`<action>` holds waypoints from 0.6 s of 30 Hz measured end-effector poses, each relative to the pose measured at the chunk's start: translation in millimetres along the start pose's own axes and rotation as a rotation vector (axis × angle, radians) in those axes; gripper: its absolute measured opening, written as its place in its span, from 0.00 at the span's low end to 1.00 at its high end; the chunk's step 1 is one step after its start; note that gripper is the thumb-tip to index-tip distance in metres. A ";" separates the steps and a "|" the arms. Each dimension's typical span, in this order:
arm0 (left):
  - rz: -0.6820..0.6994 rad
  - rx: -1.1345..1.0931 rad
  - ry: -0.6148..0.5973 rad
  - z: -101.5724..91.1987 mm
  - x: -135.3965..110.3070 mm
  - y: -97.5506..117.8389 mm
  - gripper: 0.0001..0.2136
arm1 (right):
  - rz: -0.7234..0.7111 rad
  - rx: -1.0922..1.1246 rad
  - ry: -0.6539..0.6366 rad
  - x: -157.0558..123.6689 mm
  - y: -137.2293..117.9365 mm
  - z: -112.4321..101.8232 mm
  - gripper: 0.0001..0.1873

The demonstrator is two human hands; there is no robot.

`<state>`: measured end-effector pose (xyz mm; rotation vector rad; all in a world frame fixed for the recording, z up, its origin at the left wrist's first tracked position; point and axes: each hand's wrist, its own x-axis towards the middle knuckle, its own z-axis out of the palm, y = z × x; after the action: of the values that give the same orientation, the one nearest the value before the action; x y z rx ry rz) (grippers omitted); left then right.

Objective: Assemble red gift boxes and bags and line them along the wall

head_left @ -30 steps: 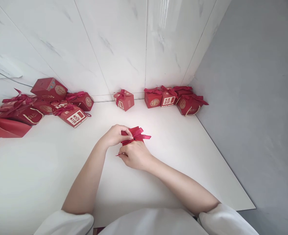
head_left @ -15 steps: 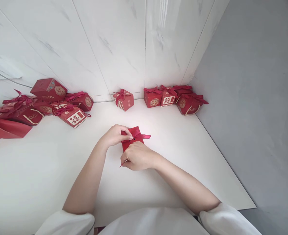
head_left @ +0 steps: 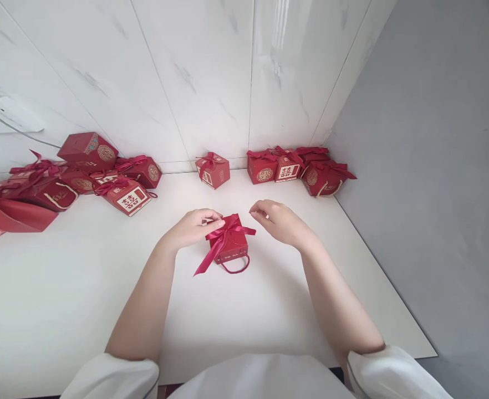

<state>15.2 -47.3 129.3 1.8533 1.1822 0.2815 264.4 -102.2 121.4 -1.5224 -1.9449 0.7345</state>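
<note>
Through the head camera I have the red gift box (head_left: 238, 244) on the white table (head_left: 244, 321), between the two hands, and I take every place from it. The left hand (head_left: 191, 227) is at its far left corner, thumb lying by the ribbon (head_left: 212, 254); I judge this steadies the box and keeps the knot from shifting, though I cannot tell whether thumb and fingers actually pinch anything there. The right hand (head_left: 281, 223) hangs off the box's far right corner, apart from it, fingers loosely curled with a small gap to the thumb and nothing visible between them, probably held clear so the ribbon can lie free. One ribbon tail falls over the box's near left edge, a shorter end points out to its right, and the cord handle (head_left: 237, 272) loops from its near side. Behind the box, a ribbon-tied carton (head_left: 220, 173) stands by the tiled wall (head_left: 203, 72); a cluster of cartons (head_left: 286, 169) sits behind and right of it, a heap of cartons (head_left: 86, 151) behind and left, presumably kept aside to leave the hands room. Half a second earlier I had the right hand across the box's front, gripping a ribbon end; now it has let go and moved off, uncovering the front and the handle, while the left hand has hardly moved
</note>
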 end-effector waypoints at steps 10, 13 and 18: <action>-0.051 0.145 -0.002 14.3 4.4 2.6 0.13 | 0.078 -0.078 -0.338 5.3 6.3 14.3 0.17; -0.024 0.189 0.002 15.1 4.7 3.9 0.12 | 0.007 -0.067 -0.333 6.6 6.8 12.9 0.16; -0.002 0.229 -0.001 17.8 5.6 3.9 0.11 | 0.017 -0.073 -0.374 7.4 7.8 6.8 0.13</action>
<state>31.1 -53.3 120.6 2.0486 1.2582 0.1481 263.3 -93.9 111.9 -1.5299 -2.2509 1.0258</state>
